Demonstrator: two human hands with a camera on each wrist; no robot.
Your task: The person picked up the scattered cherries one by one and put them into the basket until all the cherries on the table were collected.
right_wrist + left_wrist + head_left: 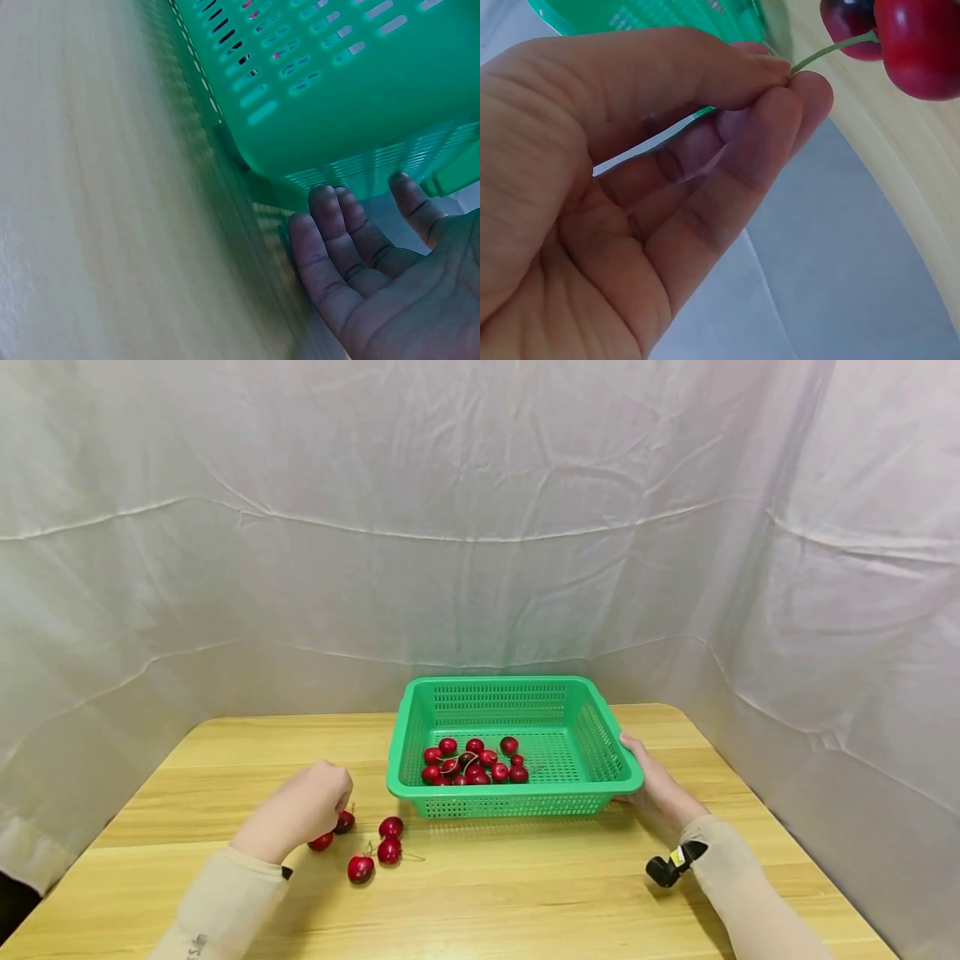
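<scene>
In the left wrist view, the thumb and a fingertip of my left hand [652,157] pinch the green stem of a red cherry [922,49]; a darker cherry [847,22] sits close behind it. From the head, that left hand [309,803] is low over the table's left part, partly covering the cherries beneath. My right hand [656,781] is at the right side of a green slotted basket [517,802]. In the right wrist view, the fingers of the right hand [375,270] are extended and slightly bent by the basket's wall [337,127]. Several cherries [476,768] lie inside the basket, mostly left.
Between the left hand and the basket, loose cherries [389,850] with stems lie on the wooden table [510,893]. A pale cloth [480,568] hangs behind and at both sides. A black camera [663,870] is strapped to the right wrist.
</scene>
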